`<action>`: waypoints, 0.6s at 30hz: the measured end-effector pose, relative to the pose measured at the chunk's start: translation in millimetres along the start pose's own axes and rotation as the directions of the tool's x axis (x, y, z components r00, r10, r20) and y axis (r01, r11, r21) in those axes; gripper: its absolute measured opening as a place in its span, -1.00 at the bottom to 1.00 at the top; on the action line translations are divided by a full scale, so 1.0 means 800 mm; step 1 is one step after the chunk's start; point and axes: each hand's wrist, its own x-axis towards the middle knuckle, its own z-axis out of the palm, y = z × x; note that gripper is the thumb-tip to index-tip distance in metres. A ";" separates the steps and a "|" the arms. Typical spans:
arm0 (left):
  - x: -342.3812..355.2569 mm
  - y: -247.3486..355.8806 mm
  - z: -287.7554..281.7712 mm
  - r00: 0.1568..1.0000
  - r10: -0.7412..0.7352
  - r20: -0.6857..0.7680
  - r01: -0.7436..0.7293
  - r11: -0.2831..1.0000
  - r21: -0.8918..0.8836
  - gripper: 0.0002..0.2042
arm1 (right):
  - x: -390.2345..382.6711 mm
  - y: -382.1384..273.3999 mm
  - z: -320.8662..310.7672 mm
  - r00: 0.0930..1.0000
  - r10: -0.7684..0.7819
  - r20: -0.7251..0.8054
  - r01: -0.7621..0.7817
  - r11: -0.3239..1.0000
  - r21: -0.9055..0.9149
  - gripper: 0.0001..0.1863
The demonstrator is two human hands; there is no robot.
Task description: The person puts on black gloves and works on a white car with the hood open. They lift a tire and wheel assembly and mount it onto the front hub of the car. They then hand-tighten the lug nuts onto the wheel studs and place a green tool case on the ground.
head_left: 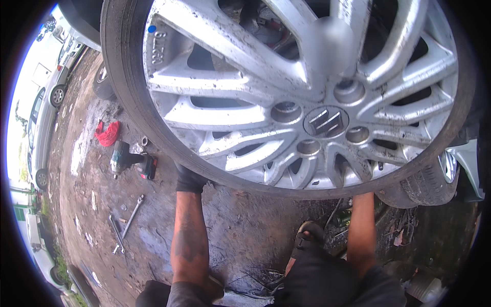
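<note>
In the head view, the silver alloy wheel point(307, 97) and its rubber tyre point(123, 61) fill the upper centre, above oily dirt point(245, 225). It looks heavy and rigid, its grimy spokes possibly slick — the tyre should grip better. The black-gloved left hand point(190, 179) is at its lower-left edge, the right hand hidden behind — I cannot tell either's fingers.

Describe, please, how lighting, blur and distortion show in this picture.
Head view: bright daylight washes out the far-left background; a soft blurred patch hides spoke detail on the wheel, above its centre cap; fisheye bending curves the pale car at left; the picture's corners are black.
</note>
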 end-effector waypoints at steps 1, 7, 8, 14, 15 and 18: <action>0.003 -0.003 0.003 0.999 -0.047 -0.016 0.045 0.995 -0.088 -0.32 | 0.001 -0.002 0.002 1.000 -0.015 -0.004 0.015 1.000 0.000 -0.38; 0.049 -0.017 -0.040 0.978 0.204 0.045 -0.188 0.760 0.622 -0.36 | 0.015 -0.018 0.011 0.997 -0.074 -0.019 0.074 0.997 -0.006 -0.39; 0.054 -0.008 -0.055 0.956 0.266 0.122 -0.241 0.479 0.844 -0.37 | 0.019 -0.021 0.021 0.997 -0.078 -0.008 0.079 0.997 0.005 -0.39; 0.077 -0.057 0.030 0.928 0.277 0.247 -0.371 0.733 0.570 -0.47 | 0.045 -0.046 0.018 0.988 -0.152 -0.038 0.152 0.988 -0.001 -0.40; 0.076 -0.065 0.033 0.928 0.325 0.183 -0.371 0.759 0.536 -0.47 | 0.045 -0.047 0.016 0.985 -0.165 -0.041 0.165 0.986 -0.004 -0.40; 0.076 -0.082 0.039 0.870 0.493 0.000 -0.436 0.769 0.467 -0.47 | 0.053 -0.054 0.016 0.977 -0.208 -0.047 0.207 0.978 -0.016 -0.40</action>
